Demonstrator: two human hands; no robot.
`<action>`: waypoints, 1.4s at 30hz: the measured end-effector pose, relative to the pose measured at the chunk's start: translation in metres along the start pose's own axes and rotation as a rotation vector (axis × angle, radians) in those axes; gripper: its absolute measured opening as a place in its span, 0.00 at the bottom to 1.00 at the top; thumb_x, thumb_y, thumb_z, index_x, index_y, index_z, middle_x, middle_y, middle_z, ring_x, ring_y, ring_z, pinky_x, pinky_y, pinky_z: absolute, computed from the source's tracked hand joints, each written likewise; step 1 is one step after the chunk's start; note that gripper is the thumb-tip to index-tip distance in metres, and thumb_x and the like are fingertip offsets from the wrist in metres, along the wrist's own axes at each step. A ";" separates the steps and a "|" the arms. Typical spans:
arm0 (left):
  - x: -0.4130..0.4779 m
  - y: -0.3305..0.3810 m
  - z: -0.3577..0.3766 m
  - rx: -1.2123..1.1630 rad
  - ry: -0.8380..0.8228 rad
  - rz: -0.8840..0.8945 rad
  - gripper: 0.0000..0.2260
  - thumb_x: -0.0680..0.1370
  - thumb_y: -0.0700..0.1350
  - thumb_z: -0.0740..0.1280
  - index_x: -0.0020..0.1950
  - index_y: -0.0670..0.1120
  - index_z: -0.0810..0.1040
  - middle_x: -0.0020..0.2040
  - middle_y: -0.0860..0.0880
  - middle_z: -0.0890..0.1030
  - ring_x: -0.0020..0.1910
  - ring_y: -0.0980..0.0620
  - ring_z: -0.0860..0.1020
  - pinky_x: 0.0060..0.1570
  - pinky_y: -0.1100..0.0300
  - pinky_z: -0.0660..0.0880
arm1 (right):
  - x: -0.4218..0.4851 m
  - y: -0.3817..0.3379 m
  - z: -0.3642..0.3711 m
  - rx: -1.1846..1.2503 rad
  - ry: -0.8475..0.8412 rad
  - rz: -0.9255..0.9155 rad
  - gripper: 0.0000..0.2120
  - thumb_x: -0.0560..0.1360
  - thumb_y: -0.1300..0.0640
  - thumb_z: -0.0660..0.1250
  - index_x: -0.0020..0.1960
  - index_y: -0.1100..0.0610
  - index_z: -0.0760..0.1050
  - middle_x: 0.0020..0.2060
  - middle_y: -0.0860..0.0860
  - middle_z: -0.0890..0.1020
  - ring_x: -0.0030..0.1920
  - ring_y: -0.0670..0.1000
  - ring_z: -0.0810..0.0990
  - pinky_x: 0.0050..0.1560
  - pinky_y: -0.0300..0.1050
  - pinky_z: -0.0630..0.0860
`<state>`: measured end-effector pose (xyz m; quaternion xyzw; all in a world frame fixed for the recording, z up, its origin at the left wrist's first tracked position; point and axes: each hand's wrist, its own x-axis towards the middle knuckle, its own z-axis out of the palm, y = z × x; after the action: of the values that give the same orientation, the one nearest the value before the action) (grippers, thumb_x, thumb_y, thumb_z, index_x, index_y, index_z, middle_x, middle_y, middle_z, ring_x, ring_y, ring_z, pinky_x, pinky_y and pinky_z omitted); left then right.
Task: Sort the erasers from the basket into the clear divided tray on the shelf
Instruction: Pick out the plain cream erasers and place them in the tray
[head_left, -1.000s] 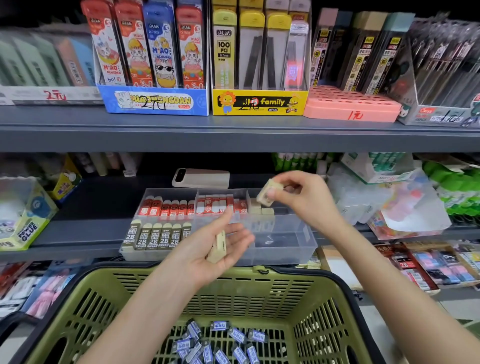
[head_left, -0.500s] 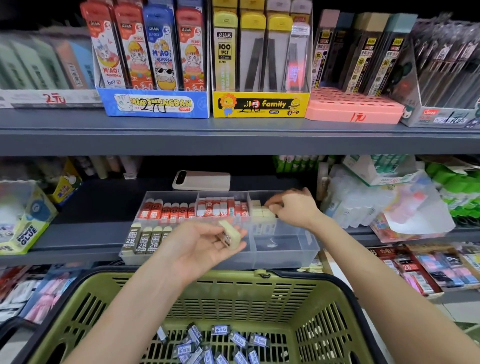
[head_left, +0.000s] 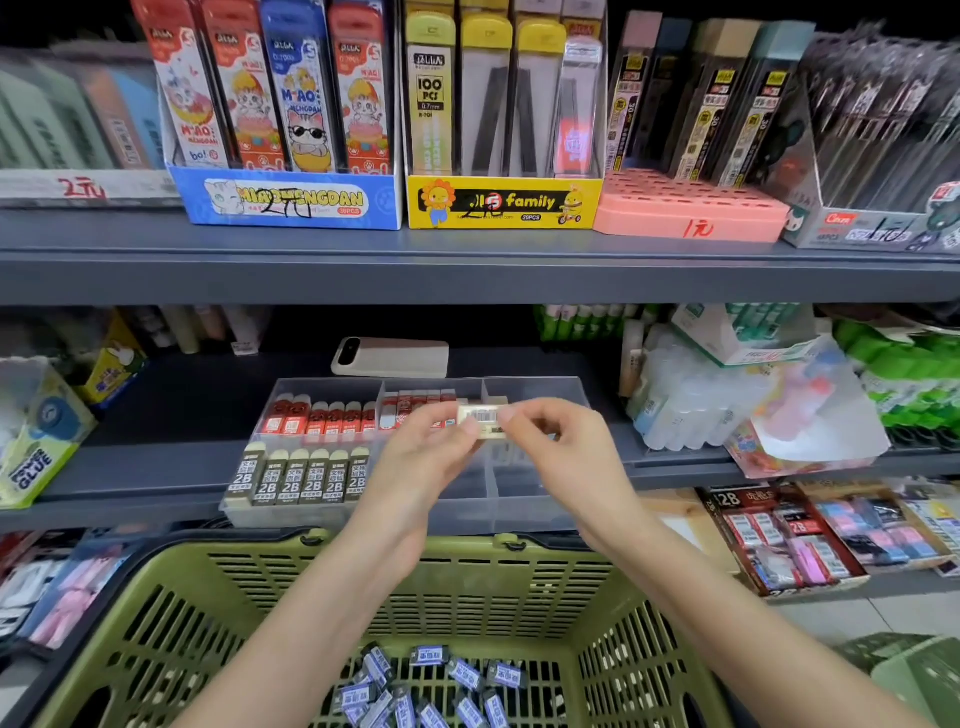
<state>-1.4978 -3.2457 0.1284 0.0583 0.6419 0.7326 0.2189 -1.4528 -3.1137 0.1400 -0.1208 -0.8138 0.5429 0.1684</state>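
A cream eraser (head_left: 485, 420) with a barcode label is pinched at both ends, by my left hand (head_left: 427, 451) and my right hand (head_left: 557, 452), above the clear divided tray (head_left: 535, 506) on the shelf. The tray holds a back row of red-sleeved erasers (head_left: 322, 418) and a front row of dark 2B erasers (head_left: 301, 478). Its right compartments are mostly hidden by my hands. Below, the green basket (head_left: 171, 618) holds several blue-labelled erasers (head_left: 431, 686) on its floor.
A white phone-like device (head_left: 390, 357) lies behind the tray. Glue boxes (head_left: 36, 447) stand at the left, bagged goods (head_left: 769, 410) at the right. The upper shelf (head_left: 467, 270) carries pencil-lead display boxes. A lower shelf at the right holds more eraser packs (head_left: 800, 535).
My right hand has left the tray's back right compartment and come to the left hand. Both hands now pinch the cream eraser that only the left hand held before.
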 end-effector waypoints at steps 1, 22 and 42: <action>0.001 -0.001 0.000 0.127 -0.005 0.056 0.10 0.78 0.45 0.66 0.59 0.48 0.76 0.56 0.49 0.82 0.57 0.54 0.79 0.58 0.65 0.71 | 0.005 0.001 -0.004 0.070 0.039 0.006 0.05 0.76 0.56 0.66 0.42 0.52 0.79 0.36 0.44 0.81 0.36 0.38 0.76 0.40 0.30 0.71; -0.006 -0.033 -0.043 1.402 -0.027 0.622 0.24 0.79 0.60 0.53 0.71 0.50 0.70 0.74 0.47 0.65 0.75 0.46 0.58 0.72 0.53 0.38 | 0.091 0.043 -0.018 -1.199 0.136 -0.390 0.05 0.67 0.63 0.68 0.40 0.56 0.81 0.33 0.54 0.82 0.43 0.59 0.76 0.47 0.48 0.57; 0.037 -0.030 -0.013 1.587 -0.065 0.605 0.26 0.79 0.64 0.46 0.74 0.56 0.63 0.77 0.46 0.60 0.76 0.47 0.53 0.74 0.45 0.39 | 0.104 0.063 -0.016 -1.230 -0.053 -0.385 0.12 0.76 0.49 0.60 0.51 0.49 0.81 0.42 0.49 0.83 0.52 0.53 0.72 0.53 0.46 0.55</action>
<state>-1.5285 -3.2405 0.0897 0.3848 0.9156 0.0901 -0.0738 -1.5404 -3.0370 0.1025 -0.0338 -0.9874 -0.0601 0.1427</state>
